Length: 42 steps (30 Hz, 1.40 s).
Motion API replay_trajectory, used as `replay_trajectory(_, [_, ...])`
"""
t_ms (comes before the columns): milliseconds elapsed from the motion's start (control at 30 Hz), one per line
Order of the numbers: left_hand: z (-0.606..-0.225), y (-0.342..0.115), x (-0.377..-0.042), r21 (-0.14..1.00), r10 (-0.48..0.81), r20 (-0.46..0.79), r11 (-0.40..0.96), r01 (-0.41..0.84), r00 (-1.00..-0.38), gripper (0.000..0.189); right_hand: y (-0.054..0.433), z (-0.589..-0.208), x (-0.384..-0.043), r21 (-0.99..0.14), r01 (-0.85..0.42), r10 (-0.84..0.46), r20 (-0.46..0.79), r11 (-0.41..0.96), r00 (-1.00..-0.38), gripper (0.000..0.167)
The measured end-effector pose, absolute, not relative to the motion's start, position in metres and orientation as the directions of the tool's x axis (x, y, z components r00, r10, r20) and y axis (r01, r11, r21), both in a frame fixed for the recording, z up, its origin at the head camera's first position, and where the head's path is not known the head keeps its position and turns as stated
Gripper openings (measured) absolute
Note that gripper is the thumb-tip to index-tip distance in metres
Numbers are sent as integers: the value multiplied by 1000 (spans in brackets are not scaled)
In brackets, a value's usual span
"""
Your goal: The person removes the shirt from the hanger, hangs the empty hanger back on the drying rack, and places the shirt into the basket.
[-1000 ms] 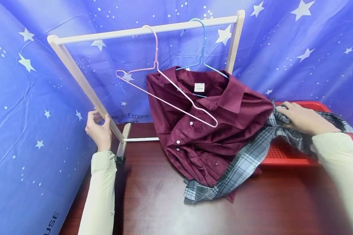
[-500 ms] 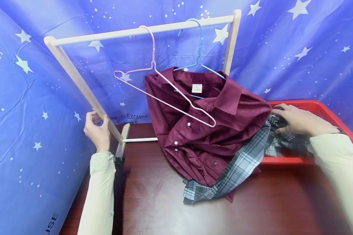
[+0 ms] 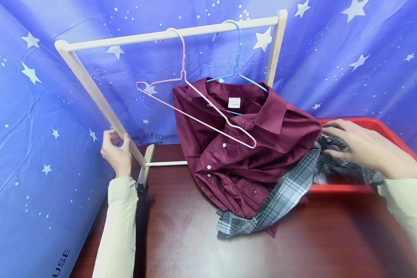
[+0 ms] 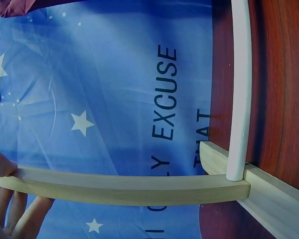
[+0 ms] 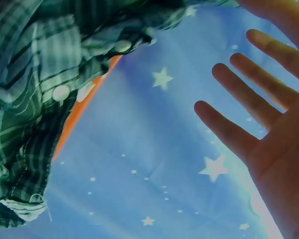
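Note:
My left hand (image 3: pixel 116 152) grips the side post of a wooden clothes rack (image 4: pixel 129 189), thumb on one side and fingers on the other. My right hand (image 3: pixel 361 148) hovers over the red basket, beside the shoulder of a maroon shirt (image 3: pixel 243 162). In the right wrist view its fingers (image 5: pixel 244 94) are spread and straight, apart from a grey plaid shirt (image 5: pixel 40 99). One plaid length trails from the basket across the maroon shirt's lower side onto the table. The maroon shirt hangs on a blue hanger (image 3: pixel 238 54); a bare pink hanger (image 3: pixel 184 54) overlaps its front.
The red basket (image 3: pixel 344 189) stands at the right with plaid cloth in it. Dark reddish wood forms the tabletop (image 3: pixel 180 239). A blue star-printed curtain (image 3: pixel 378 85) encloses the back and left, close behind the rack.
My right hand has let go of the plaid shirt, whose bunched part dropped into the basket. My right forearm has swung outward. My left hand keeps its hold on the rack.

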<state>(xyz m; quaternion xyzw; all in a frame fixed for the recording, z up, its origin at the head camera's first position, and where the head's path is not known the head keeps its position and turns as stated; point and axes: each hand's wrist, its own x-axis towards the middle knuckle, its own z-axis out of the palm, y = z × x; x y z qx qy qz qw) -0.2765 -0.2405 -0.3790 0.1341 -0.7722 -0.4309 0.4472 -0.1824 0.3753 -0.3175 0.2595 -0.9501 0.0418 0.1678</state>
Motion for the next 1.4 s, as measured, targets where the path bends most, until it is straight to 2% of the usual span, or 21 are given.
replay_trajectory(67, [-378,-240,-277,786,-591,577,590,186,-564,24,372,-316,-176,29,-525,-498,363,851,-787,69])
replay_trajectory(167, [-378,-239,-277,787,-589,576,587,189,-567,25,364,-314,-165,66,-559,-534,405,827,-742,57])
replay_trajectory(200, [-378,-239,-276,790,-591,573,584,188,-567,25,361,-314,-162,84,-568,-546,420,819,-725,58])
replay_trajectory(333, [-379,-239,-276,792,-596,570,581,186,-565,24,344,-314,-149,136,-603,-581,493,786,-647,84])
replay_trajectory(467, [-379,-240,-277,790,-592,573,584,188,-566,25,327,-313,-138,177,-618,-603,534,766,-593,77])
replay_trajectory(633, [-379,-239,-277,790,-590,572,582,190,-570,25,308,-313,-127,200,-638,-627,540,744,-561,69])
replay_trajectory(867, [-378,-240,-275,795,-597,568,577,189,-567,25,284,-329,-125,197,-737,-706,521,647,-480,62])
replay_trajectory(1067, [-378,-241,-275,798,-602,563,574,183,-566,25,265,-350,-122,171,-785,-760,438,595,-480,56])
replay_trajectory(1267, [-378,-240,-275,794,-595,568,579,187,-569,25,248,-372,-120,159,-817,-793,397,555,-462,67])
replay_trajectory(1400, [-378,-240,-275,794,-595,568,579,187,-569,25,239,-388,-121,193,-829,-826,351,525,-441,71])
